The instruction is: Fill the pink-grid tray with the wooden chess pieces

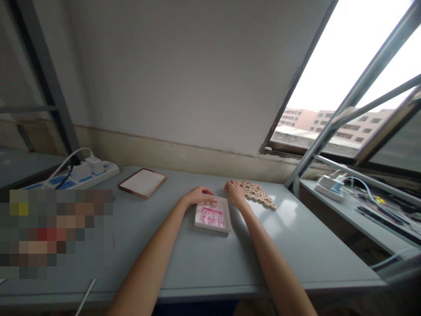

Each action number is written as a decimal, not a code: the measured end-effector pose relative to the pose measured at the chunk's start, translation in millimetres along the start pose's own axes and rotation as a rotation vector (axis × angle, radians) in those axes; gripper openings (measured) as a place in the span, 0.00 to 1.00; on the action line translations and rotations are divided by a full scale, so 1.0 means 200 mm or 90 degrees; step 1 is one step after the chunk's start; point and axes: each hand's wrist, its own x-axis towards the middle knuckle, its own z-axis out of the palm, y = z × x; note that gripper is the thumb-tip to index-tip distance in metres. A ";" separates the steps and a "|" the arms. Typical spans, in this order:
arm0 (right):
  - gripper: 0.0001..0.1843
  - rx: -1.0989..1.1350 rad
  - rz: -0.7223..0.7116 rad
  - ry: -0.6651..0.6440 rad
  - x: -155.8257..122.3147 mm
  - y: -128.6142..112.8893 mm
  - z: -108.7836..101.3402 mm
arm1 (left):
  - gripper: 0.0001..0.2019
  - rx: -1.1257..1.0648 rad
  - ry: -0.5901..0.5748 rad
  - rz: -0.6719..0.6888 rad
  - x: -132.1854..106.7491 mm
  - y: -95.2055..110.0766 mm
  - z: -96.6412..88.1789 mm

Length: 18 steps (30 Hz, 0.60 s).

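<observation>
A small pale wooden tray (pixel 213 218) with a red grid drawn inside lies on the grey table (pixel 197 263) in front of me. My left hand (pixel 200 195) rests on the tray's far left corner, fingers curled over the rim. My right hand (pixel 235 193) sits just past the tray's far right corner, fingers bent down at the near end of a cluster of several small round wooden pieces (pixel 258 193) laid flat on the table. Whether a piece is pinched in those fingers is hidden.
A flat wooden lid or board (pixel 142 182) lies to the left. A white power strip (pixel 82 174) with plugs and cables sits at the far left. A second table (pixel 362 210) with a charger and cables stands at the right under the window. A blurred patch covers the left foreground.
</observation>
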 end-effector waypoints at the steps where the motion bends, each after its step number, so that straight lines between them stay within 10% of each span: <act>1: 0.07 0.014 -0.012 -0.017 -0.01 0.01 -0.02 | 0.23 -0.031 -0.021 0.012 0.00 -0.01 -0.02; 10: 0.12 0.447 -0.144 -0.043 -0.07 0.10 -0.24 | 0.23 -0.082 -0.040 0.019 -0.04 -0.03 -0.07; 18: 0.12 0.323 -0.265 -0.267 -0.11 -0.02 -0.18 | 0.21 -0.071 -0.022 0.011 -0.02 -0.04 -0.06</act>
